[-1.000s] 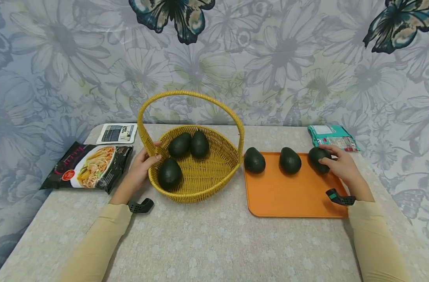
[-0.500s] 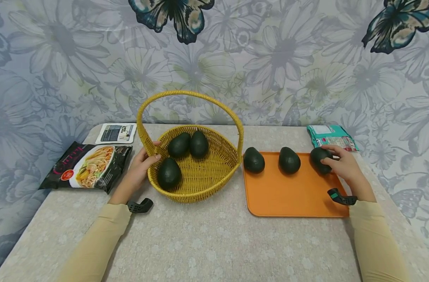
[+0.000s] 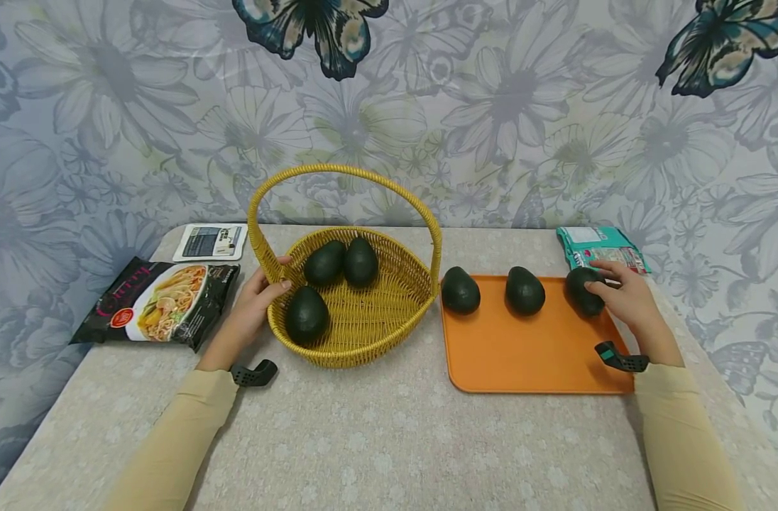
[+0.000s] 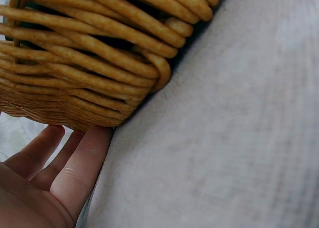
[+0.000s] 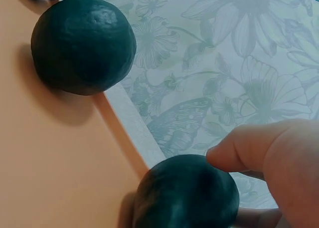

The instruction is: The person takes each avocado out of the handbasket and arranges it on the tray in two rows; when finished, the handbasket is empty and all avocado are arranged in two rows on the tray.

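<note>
In the head view the left hand (image 3: 251, 305) gripped the basket (image 3: 376, 319) near its ten o'clock, seemingly to steady it, with three avocados (image 3: 307, 316) inside; the right hand (image 3: 630, 301) pinched the rightmost avocado (image 3: 579, 289) at the orange tray's (image 3: 529, 362) two o'clock corner, its narrow end aimed towards eleven and its long axis running down to five. In the left wrist view, fingertips met the wicker around seven o'clock, probably as a brace. In the right wrist view, the thumb sat at that avocado's one o'clock, perhaps for security, its axis too foreshortened to read
</note>
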The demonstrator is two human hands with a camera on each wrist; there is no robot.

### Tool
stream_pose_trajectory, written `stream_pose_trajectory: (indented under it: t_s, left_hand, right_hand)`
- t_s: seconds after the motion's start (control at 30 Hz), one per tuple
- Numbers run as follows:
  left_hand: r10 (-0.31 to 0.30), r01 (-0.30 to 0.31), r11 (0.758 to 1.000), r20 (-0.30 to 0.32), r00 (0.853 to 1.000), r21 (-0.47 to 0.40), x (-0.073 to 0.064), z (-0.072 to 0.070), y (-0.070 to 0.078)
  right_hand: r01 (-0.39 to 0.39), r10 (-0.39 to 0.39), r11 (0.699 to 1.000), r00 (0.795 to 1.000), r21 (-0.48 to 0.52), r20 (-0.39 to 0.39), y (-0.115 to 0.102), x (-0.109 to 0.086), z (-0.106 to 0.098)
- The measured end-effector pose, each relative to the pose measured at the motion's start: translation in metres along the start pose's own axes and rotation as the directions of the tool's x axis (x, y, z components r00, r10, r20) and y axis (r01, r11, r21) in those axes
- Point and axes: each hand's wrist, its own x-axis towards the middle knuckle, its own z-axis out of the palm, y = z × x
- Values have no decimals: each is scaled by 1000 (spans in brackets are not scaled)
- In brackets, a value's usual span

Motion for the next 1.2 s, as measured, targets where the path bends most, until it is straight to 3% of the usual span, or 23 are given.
stream_pose_trajectory:
  t_s: [0.37,0.87,1.2]
  left_hand:
    - [-6,6,1000,5,1000,-5,0,-1,0]
    - [1,-1,1000,-4,1000,5,-1,-2,2]
    - [1,-1,1000,7,1000,4,2,-1,-3]
  right_hand:
    - [-7,7,1000,1000,-16,-11,-1,1,-1]
    - [-13,15,999,999,41,-37,1,-2,-7]
    - [-20,24,998,998,65,-62,-16,-8,-10]
